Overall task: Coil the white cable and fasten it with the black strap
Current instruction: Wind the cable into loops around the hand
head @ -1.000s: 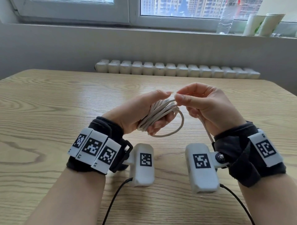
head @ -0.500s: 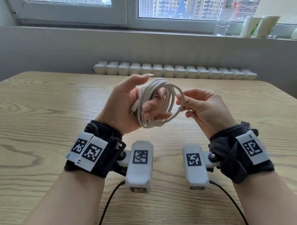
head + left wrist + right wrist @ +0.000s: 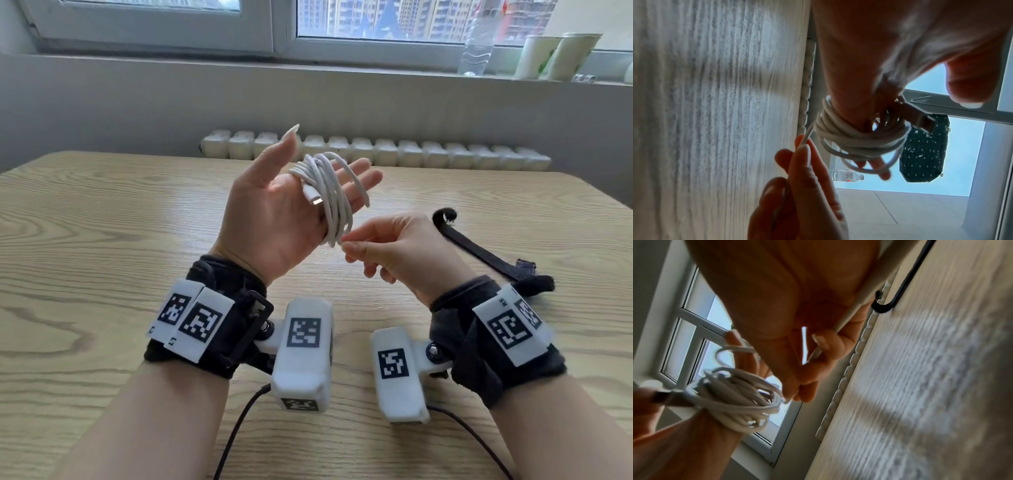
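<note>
Up above the wooden table, the left hand is raised palm-up with its fingers straight and slightly spread, and the white cable is looped many times round those fingers, the coil sitting across their bases and running down past the little-finger side. One connector lies on top of the coil near the palm; the head view shows it clearly, while the left wrist view shows it only as a dark silhouette against the window. Just below the coil, the right hand has its fingers curled, thumb and forefinger pinching the loose tail of the cable where it leaves the lowest loop; in the left wrist view the strand runs between those fingertips. Where the tail ends is hidden inside the right palm. Beyond the right hand's knuckles, the black strap lies flat on the table, untouched, its far tip curled up; its near end is covered by the right wristband. Both wrist views are blurred and backlit, so individual loops cannot be counted.
</note>
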Action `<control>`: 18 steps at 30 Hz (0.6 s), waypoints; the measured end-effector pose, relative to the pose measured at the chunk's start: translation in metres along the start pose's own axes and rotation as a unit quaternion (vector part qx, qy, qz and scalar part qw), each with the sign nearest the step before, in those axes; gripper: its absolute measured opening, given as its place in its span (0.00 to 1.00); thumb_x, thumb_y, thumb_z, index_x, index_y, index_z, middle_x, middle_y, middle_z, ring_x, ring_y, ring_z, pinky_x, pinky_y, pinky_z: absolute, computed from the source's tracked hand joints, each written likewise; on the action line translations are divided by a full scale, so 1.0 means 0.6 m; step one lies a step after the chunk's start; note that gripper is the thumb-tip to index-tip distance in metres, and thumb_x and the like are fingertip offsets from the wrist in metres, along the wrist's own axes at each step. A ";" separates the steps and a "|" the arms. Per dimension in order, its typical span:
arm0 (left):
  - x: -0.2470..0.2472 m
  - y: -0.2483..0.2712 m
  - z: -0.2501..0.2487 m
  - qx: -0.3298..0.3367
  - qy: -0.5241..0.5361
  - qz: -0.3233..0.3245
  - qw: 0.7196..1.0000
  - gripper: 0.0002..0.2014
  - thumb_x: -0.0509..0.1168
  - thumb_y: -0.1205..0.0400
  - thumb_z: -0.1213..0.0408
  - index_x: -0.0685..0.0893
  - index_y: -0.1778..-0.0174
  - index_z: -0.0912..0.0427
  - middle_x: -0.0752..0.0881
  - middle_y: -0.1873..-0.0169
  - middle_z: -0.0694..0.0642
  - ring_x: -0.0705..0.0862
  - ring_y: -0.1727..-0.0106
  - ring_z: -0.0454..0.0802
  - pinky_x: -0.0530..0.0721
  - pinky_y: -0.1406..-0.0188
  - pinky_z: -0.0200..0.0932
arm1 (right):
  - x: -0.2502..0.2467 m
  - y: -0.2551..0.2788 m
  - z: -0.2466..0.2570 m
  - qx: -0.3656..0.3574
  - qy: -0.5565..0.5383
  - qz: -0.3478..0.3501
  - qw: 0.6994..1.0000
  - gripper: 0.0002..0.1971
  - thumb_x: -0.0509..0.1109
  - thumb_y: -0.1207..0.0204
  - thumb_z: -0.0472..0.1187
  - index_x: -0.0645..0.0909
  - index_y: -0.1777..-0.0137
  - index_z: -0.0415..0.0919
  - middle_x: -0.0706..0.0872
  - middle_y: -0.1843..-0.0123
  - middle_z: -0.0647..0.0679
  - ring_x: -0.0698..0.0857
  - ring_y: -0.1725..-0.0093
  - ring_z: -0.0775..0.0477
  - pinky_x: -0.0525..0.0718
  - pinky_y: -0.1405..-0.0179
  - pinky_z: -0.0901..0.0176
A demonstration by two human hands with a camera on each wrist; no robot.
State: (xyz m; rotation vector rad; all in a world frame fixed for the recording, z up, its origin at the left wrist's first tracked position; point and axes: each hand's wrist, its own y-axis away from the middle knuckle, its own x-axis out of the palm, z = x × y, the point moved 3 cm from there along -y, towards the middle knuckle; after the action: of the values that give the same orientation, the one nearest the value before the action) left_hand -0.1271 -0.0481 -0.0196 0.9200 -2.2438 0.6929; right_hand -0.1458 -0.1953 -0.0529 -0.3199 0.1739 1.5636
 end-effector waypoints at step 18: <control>-0.019 -0.017 0.006 0.039 -0.265 -0.141 0.953 0.36 0.59 0.26 0.44 0.65 0.24 0.58 0.86 0.40 0.59 0.86 0.41 0.50 0.79 0.39 0.49 | 0.005 0.012 0.018 -0.013 0.044 0.050 0.998 0.04 0.78 0.31 0.35 0.90 0.56 0.38 0.87 0.72 0.47 0.78 0.77 0.57 0.75 0.78 0.66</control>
State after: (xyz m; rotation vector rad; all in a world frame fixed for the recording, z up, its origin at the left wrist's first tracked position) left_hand -0.1139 -0.0519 -0.0276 1.5818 -2.4671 0.4383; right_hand -0.1541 -0.1892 -0.0444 -0.4065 0.2408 1.6522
